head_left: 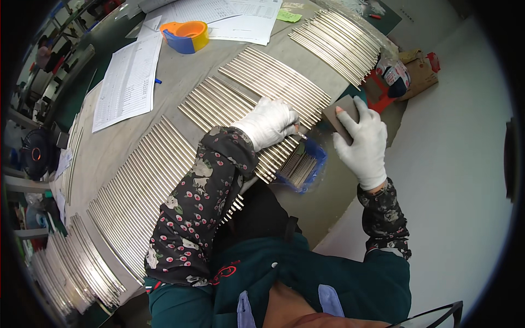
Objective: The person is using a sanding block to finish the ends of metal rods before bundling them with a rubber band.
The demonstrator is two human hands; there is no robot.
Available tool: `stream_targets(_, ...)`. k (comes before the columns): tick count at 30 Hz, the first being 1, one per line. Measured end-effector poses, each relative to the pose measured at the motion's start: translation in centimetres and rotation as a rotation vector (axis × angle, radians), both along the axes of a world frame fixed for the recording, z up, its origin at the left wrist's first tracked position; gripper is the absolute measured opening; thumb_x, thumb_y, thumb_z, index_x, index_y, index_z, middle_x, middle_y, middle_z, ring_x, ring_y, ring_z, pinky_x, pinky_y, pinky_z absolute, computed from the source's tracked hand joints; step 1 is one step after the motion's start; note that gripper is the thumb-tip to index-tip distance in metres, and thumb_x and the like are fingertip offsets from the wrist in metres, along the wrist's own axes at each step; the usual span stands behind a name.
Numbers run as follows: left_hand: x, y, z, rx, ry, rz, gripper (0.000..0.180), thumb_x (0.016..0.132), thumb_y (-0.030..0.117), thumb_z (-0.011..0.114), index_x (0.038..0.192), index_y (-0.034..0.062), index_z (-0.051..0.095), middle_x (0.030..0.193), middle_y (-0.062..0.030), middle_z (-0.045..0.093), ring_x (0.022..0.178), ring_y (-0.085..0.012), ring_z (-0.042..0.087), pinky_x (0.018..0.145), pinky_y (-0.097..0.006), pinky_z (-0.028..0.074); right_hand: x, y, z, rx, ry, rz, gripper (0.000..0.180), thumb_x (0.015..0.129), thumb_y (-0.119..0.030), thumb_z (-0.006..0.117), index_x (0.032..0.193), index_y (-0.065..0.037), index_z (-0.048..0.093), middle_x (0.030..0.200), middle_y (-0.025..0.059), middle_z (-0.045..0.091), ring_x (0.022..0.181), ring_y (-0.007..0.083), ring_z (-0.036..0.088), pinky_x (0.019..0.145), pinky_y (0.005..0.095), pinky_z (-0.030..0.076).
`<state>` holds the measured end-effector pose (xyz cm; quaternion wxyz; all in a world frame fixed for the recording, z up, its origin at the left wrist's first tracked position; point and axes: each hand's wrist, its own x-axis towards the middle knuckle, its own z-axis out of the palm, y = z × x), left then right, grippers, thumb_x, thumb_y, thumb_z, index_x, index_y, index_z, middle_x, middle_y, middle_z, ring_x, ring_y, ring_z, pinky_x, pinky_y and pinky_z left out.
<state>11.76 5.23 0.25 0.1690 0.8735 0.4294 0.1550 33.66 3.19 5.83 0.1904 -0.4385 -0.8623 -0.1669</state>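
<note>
My left hand (268, 123), in a white glove with a bare fingertip showing, is curled over the ends of a row of thin silvery metal rods (219, 101). Its fingers close around a rod end near the table's edge; the palm side is hidden. Off that edge to the right, my right hand (363, 142), gloved too, grips a flat grey-brown block (349, 105) that looks like a sanding block. The block is held close to the ends of another rod row (276, 79), and I cannot tell if it touches them.
More rods lie in rows at the left (145, 191) and far right (336, 44). Printed sheets (128, 82) and an orange-and-blue tape dispenser (186, 37) rest farther back. Below the edge sits a blue plastic-lined bin (314, 164) holding rods. A red stool (377, 95) stands beyond.
</note>
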Motion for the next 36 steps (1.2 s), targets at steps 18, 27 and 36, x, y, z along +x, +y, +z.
stream_targets(18, -1.0, -1.5, 2.9, -0.095, 0.249, 0.069, 0.023, 0.076, 0.029, 0.067, 0.090, 0.0118, 0.064, 0.102, -0.0067, 0.056, 0.105, -0.0260, 0.049, 0.085, -0.042, 0.041, 0.7, -0.7, -0.8, -0.096, 0.035, 0.015, 0.044, 0.061, -0.020, 0.067, 0.104, -0.012, 0.064, 0.122, 0.0174, 0.051, 0.099, 0.0311, 0.052, 0.079, 0.0397, 0.044)
stream_targets(27, -1.0, -1.1, 0.4, -0.004, -0.157, -0.010, 0.009, 0.080, 0.017, 0.063, 0.084, 0.0104, 0.059, 0.084, -0.0024, 0.061, 0.088, -0.0221, 0.058, 0.079, -0.039, 0.039, -0.4, -2.0, 0.0, -0.156, 0.102, 0.147, 0.046, 0.059, -0.020, 0.068, 0.104, -0.012, 0.064, 0.121, 0.0184, 0.050, 0.098, 0.0311, 0.053, 0.079, 0.0399, 0.044)
stream_targets(36, -0.9, -0.6, 0.0, -0.065, -0.121, -0.014, 0.008, 0.080, 0.018, 0.063, 0.083, 0.0114, 0.059, 0.081, -0.0020, 0.060, 0.085, -0.0222, 0.057, 0.077, -0.039, 0.039, -0.4, -0.8, -0.2, -0.028, 0.026, 0.073, 0.043, 0.061, -0.019, 0.067, 0.103, -0.012, 0.063, 0.117, 0.0191, 0.051, 0.092, 0.0311, 0.054, 0.071, 0.0399, 0.044)
